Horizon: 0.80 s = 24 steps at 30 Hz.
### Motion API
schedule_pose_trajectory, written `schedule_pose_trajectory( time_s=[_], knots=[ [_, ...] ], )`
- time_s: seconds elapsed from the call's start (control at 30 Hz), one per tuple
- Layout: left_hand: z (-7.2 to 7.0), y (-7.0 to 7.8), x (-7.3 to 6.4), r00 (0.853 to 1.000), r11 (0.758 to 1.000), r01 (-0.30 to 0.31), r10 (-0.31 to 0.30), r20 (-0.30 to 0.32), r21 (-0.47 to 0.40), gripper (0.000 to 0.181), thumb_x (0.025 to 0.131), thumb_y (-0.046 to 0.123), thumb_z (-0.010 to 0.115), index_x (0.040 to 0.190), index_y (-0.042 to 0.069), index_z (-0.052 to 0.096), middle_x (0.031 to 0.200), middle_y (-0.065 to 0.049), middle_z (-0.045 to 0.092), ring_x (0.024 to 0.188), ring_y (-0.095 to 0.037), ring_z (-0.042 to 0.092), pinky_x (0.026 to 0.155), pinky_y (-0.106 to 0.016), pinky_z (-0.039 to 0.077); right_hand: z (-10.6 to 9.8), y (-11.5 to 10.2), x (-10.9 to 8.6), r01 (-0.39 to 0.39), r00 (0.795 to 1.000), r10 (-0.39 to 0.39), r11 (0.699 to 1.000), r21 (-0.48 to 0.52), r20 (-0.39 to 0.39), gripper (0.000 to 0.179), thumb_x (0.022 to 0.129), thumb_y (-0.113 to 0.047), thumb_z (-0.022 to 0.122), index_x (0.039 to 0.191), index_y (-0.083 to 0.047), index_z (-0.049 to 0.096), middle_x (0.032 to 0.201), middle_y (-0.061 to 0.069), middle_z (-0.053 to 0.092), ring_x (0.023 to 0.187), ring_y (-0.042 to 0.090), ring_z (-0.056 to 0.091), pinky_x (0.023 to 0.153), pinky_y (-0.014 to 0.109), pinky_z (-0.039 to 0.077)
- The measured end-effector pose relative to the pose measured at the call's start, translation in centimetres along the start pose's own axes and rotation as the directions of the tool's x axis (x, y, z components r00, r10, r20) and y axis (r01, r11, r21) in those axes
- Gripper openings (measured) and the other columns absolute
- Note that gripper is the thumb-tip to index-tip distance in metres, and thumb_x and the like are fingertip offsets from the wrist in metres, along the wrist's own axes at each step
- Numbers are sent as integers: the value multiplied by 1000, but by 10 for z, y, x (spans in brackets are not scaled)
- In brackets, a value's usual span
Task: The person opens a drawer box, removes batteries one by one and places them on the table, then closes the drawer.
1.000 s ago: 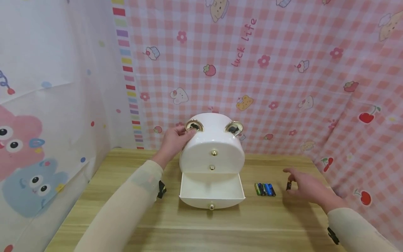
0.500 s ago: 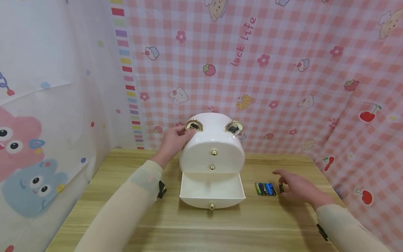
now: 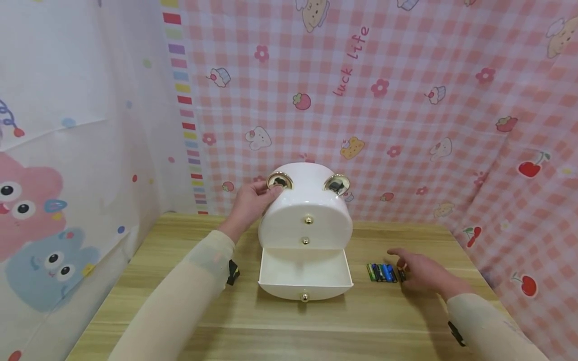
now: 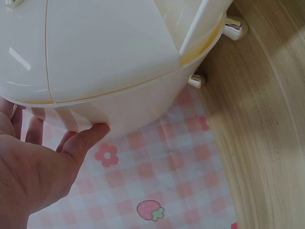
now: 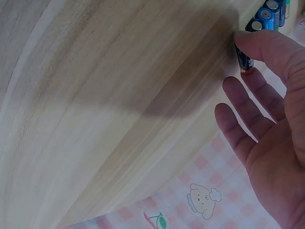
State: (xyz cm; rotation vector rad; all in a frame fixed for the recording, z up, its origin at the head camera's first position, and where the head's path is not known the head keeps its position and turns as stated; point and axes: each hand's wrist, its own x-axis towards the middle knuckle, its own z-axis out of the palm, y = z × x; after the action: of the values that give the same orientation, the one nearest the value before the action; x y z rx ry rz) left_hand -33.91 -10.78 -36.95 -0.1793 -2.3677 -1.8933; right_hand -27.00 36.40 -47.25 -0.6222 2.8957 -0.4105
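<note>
A glossy white drawer box [image 3: 311, 190] with two gold-rimmed round eyes stands at the back middle of the wooden table, its bottom drawer [image 3: 304, 268] pulled out and bare inside. My left hand [image 3: 253, 203] holds the box by its left eye [image 3: 280, 182], thumb on the rim. In the left wrist view, other fingertips [image 4: 101, 129] rest along the box's side. To the right of the box, my right hand [image 3: 422, 273] pinches a dark battery [image 5: 244, 59] between thumb and fingers. It is right beside a row of several green, black and blue batteries [image 3: 381, 272].
Gold knobs [image 3: 305, 297] stick out from the drawer fronts. A pink checked cloth [image 3: 406, 125] hangs behind and to the right of the table [image 3: 253, 331]. A white cloth with cartoon prints [image 3: 58, 200] hangs at the left.
My right hand has moved left with the battery, up to the right end of the battery row. My left hand and the box have stayed in place.
</note>
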Motion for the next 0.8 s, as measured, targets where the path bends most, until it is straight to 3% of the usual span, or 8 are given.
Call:
schedule_pose_trajectory(
  time_s=[0.37, 0.8],
  knots=[
    [0, 0, 0, 1000, 1000, -3, 3, 1, 10, 43, 98, 36, 80, 131, 10, 77, 121, -17, 79, 91, -8, 72, 76, -21, 60, 0, -4, 5, 1, 1000, -1, 998, 58, -4, 80, 78, 7, 84, 150, 0, 50, 120, 18, 73, 104, 36, 72, 88, 58, 61],
    [0, -2, 1, 1000, 1000, -7, 7, 2, 22, 42, 98, 36, 80, 131, 10, 77, 121, -16, 79, 95, -10, 73, 79, -22, 62, 1, -6, 6, 19, 1000, -19, 998, 66, -3, 78, 79, 9, 86, 148, 3, 51, 118, 18, 74, 102, 33, 73, 88, 56, 62]
  ],
)
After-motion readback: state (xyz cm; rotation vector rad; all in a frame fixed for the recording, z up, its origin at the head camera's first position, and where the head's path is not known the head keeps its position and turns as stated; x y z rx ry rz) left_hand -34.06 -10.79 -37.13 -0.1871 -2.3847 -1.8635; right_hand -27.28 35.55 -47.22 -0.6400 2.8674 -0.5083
